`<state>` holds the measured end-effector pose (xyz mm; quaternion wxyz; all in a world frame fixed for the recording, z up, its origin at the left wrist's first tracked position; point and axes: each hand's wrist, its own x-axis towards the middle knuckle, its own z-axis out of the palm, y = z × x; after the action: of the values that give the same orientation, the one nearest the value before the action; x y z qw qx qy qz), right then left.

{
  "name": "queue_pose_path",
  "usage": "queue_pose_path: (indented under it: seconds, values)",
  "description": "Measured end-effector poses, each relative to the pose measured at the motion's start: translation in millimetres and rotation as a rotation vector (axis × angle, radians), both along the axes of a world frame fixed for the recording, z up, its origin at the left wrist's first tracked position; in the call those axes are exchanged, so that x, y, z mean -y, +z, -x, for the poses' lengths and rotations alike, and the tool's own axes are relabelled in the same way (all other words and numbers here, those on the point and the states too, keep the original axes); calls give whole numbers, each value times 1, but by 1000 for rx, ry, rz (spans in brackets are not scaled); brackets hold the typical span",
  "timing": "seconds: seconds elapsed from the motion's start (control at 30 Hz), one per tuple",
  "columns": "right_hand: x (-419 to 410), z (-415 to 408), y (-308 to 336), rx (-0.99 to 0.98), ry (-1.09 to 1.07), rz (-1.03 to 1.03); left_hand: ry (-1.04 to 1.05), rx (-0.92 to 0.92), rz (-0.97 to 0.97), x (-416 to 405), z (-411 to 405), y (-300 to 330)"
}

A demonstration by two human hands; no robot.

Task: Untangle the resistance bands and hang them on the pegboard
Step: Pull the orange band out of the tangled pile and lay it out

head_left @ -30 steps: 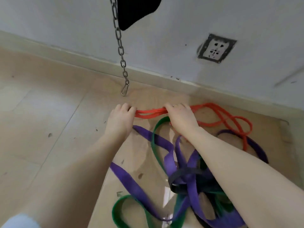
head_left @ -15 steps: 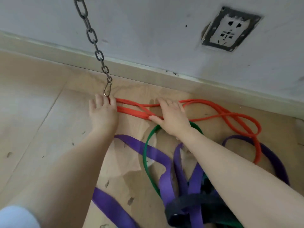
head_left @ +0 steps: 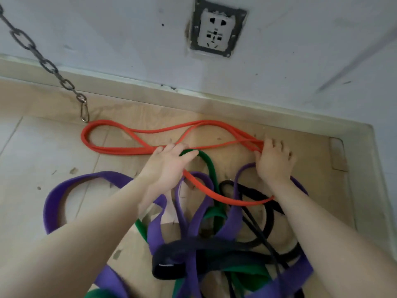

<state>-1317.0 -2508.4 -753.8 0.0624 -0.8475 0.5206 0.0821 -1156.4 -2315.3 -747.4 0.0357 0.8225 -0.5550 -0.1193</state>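
Floor of pale tile and scuffed plywood board (head_left: 120,250) is carrying everything here, meeting a grey-white plaster wall (head_left: 300,50) with a worn white wall socket (head_left: 217,29) set in a rough cut-out. Wide purple flat elastic bands (head_left: 90,177) are sprawling in big loops across the board, knotted low in the view with a green flat band (head_left: 207,166) and a black flat band (head_left: 253,192); all look soft, limp and slightly matte, likely grippy rather than slick. The thin orange-red rubber resistance band (head_left: 120,150) is lying nearest the wall in a long doubled loop, with one strand trailing back over the tangle. It should be handling light and stretchy, springing back if pulled, so gathering its strands together at a bunched point seems wiser than tugging one strand. The left hand (head_left: 169,166) is curling over the orange strands where the green loop crosses beneath, seemingly gripping them. The right hand (head_left: 274,162) is pinching the bunched orange strands at the loop's far end. A dark steel chain with a snap hook (head_left: 84,114) is hanging just beside the orange band's left bend. No pegboard is showing.
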Motion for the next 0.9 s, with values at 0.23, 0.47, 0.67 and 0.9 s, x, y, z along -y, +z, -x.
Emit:
queue_pose_path:
  seconds: [0.23, 0.47, 0.67, 0.9]
  values:
    - [35, -7, 5, 19, 119, -68, -192, 0, -227, 4, -24, 8]
    - [71, -41, 25, 202, 198, 275, 93, -99, 33, 18, -55, 32]
    - [16, -36, 10, 173, 281, 218, 248, -170, -198, 21, -40, 2]
    - [-54, -68, -3, 170, 761, -236, 363, -217, -9, -20, -55, -1]
